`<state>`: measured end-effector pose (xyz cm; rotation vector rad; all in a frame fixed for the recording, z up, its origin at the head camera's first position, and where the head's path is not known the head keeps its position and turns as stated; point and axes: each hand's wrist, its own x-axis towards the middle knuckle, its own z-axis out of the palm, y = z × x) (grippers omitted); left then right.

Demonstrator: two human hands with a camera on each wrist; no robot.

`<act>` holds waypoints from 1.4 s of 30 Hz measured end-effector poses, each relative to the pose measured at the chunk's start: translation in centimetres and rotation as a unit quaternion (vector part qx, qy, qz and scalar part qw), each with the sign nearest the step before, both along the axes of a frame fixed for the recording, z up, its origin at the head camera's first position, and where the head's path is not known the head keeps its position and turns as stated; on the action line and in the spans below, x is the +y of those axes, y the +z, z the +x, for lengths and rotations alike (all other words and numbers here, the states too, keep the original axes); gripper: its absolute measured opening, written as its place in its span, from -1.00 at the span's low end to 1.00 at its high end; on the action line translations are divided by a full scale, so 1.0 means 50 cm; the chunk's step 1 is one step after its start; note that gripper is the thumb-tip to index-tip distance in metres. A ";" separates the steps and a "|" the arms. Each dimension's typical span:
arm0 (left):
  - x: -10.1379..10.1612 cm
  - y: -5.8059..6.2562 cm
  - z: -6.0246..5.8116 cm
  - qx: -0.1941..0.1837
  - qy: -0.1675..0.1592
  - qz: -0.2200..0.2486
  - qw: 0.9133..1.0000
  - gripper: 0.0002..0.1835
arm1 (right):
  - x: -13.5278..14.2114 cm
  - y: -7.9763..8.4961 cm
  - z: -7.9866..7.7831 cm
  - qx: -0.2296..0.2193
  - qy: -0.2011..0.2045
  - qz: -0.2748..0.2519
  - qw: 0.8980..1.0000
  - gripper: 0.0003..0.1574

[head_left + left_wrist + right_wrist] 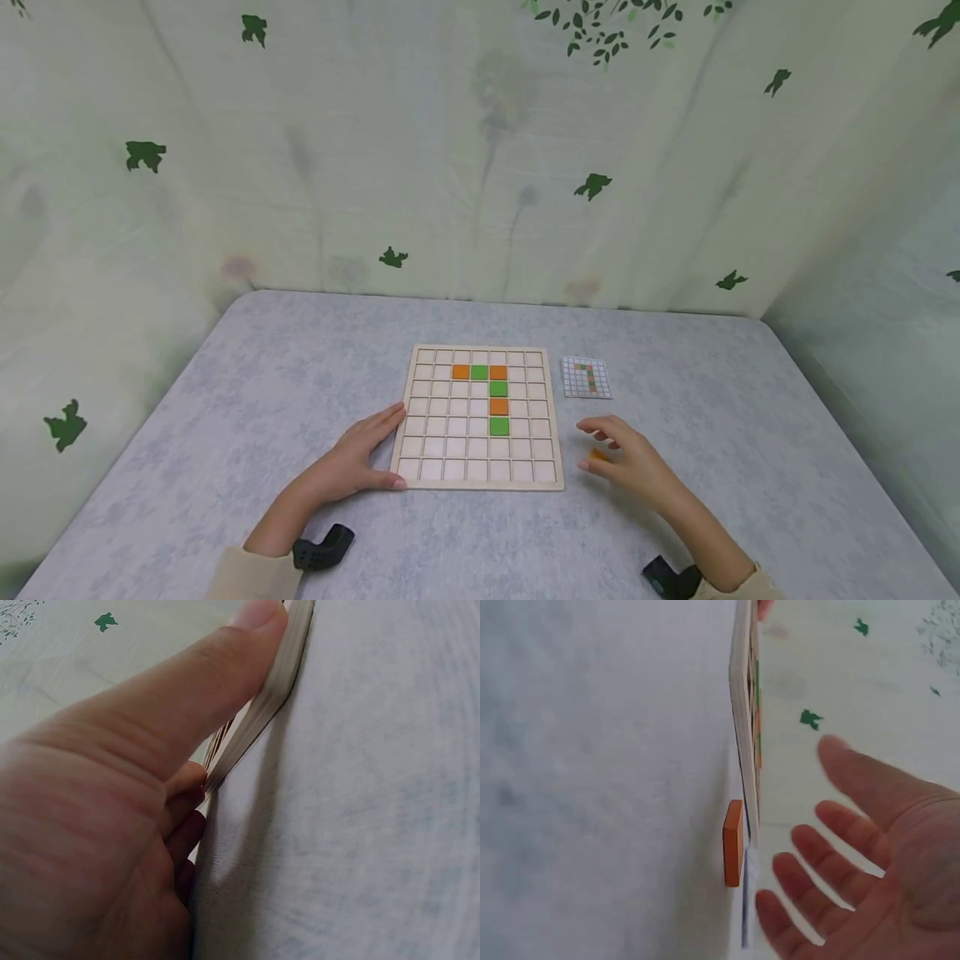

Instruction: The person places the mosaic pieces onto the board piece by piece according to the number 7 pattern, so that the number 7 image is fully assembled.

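Observation:
A wooden grid board (447,447) lies flat on the table, holding several orange tiles (498,407) and green tiles (498,427) in a bent line. My left hand (351,457) rests against the board's left side, its thumb on the near left corner. In the left wrist view the thumb lies over the board's edge (259,724). My right hand (632,463) hovers right of the board with its fingers loosely spread, holding nothing. Beneath it a loose orange tile (733,844) lies on the table, apart from the fingers and partly hidden in the head view.
A small pattern card (587,377) lies right of the board's far corner, printed with a similar orange and green figure. The mottled grey table (300,367) meets a pale curtain (420,167) with green bird shapes at its back edge.

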<state>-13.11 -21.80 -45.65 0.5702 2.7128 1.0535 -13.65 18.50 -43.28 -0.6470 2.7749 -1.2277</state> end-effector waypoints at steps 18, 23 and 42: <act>-0.001 0.004 0.000 0.002 -0.004 0.006 1.000 0.14 | 0.015 -0.027 0.010 -0.056 -0.094 0.064 0.992 -0.72; -0.001 0.005 0.002 0.002 -0.003 0.003 1.000 0.14 | 0.001 -0.009 0.005 -0.036 -0.074 0.047 0.996 -0.70; -0.004 0.000 0.000 0.007 -0.004 0.004 1.000 0.14 | -0.164 -0.011 -0.044 0.006 0.091 -0.037 0.995 -0.71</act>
